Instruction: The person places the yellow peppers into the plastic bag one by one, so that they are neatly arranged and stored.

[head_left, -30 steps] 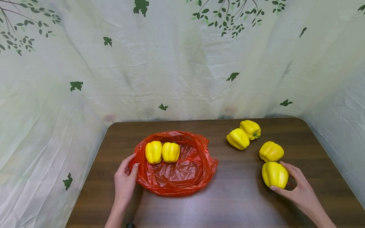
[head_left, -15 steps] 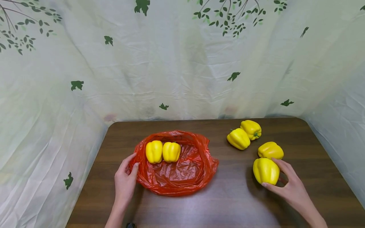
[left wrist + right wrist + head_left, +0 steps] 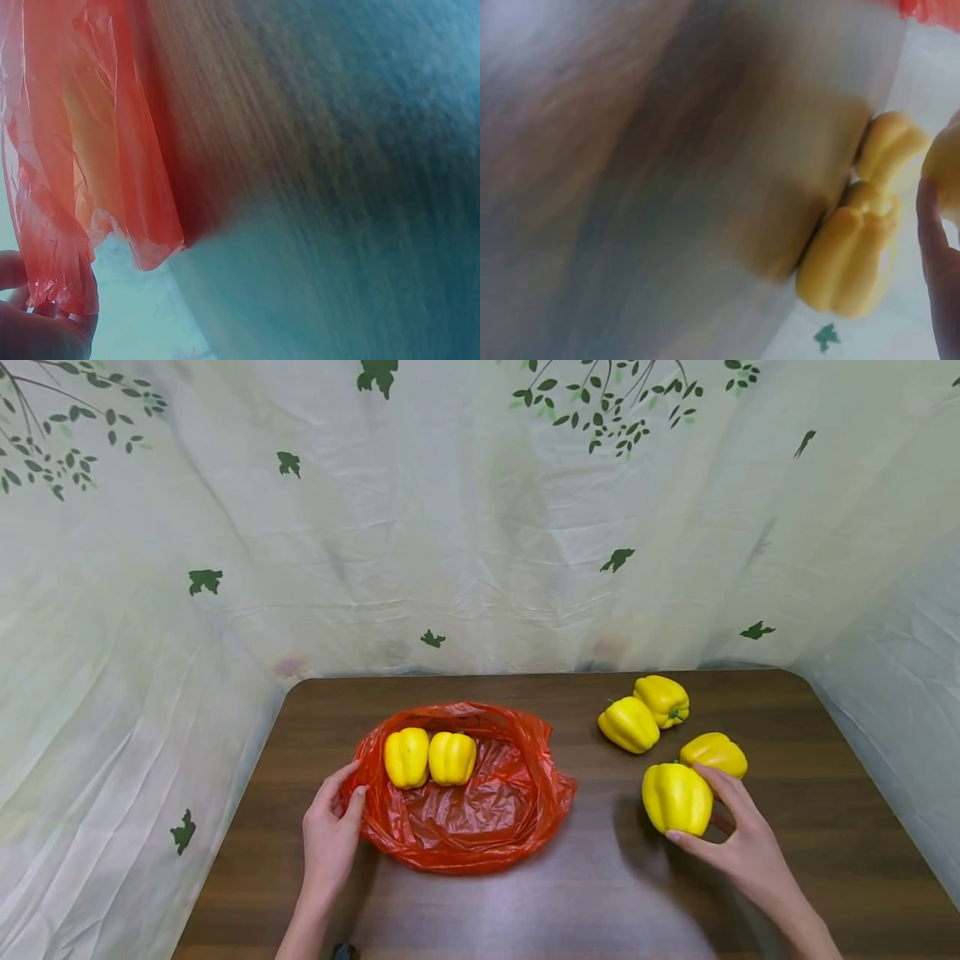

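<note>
A red plastic bag [image 3: 487, 857] lies spread on the table with its mouth facing up. Inside it, two yellow bell peppers, one [image 3: 407, 758] left of the other [image 3: 452, 758], sit side by side. My left hand [image 3: 327, 839] holds the bag's left rim; the left wrist view shows the thumb and fingers [image 3: 45, 330] pinching the plastic. With thumb and fingertips, my right hand [image 3: 742, 847] grips another yellow bell pepper [image 3: 677, 799] above the table, its shadow falling to the lower left. In the right wrist view that held pepper [image 3: 946, 169] is cut off by the frame edge.
Behind the held pepper lies a loose yellow bell pepper [image 3: 716, 753]. Two more, a front one [image 3: 628, 725] and a back one [image 3: 663, 700], touch farther back. A small dark object [image 3: 344, 952] shows at the near edge. Leaf-printed cloth [image 3: 480, 527] hangs beyond the brown table [image 3: 525, 910].
My right hand has lifted its bell pepper and carried it leftward and slightly away from me, toward the bag. The left hand stays at the bag's rim.
</note>
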Available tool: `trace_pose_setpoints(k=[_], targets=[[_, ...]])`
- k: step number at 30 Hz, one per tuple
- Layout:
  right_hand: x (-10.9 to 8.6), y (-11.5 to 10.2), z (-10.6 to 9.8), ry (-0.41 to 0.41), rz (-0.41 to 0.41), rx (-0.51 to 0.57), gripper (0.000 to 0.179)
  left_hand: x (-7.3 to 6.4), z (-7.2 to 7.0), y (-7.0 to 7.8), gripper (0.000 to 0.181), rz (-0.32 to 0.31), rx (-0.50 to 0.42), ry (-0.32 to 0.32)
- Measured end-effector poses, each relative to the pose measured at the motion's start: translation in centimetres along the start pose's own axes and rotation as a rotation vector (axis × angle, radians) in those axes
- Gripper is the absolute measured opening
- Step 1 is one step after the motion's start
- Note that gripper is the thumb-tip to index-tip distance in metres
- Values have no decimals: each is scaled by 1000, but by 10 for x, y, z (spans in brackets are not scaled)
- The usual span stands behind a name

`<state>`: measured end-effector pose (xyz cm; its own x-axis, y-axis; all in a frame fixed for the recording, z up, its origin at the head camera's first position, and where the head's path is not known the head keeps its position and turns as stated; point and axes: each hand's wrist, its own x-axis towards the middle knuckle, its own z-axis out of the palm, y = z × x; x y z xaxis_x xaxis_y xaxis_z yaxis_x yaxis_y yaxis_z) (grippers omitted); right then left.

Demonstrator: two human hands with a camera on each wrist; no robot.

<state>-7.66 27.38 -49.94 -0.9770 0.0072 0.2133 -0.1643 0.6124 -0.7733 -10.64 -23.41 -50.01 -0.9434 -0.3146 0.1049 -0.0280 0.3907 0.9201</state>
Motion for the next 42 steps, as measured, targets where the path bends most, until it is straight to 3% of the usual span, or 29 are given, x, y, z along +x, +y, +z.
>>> trace_pose_setpoints(k=[20,33,42], targets=[[16,-33,22,-6,-113,70,94,-1,1,4,38,22,1,-10],[16,-56,41,-4,-118,79,92,-2,0,3,39,14,-1,-7],[17,-69,50,-16,-137,145,94,-3,0,3,38,15,0,-14]])
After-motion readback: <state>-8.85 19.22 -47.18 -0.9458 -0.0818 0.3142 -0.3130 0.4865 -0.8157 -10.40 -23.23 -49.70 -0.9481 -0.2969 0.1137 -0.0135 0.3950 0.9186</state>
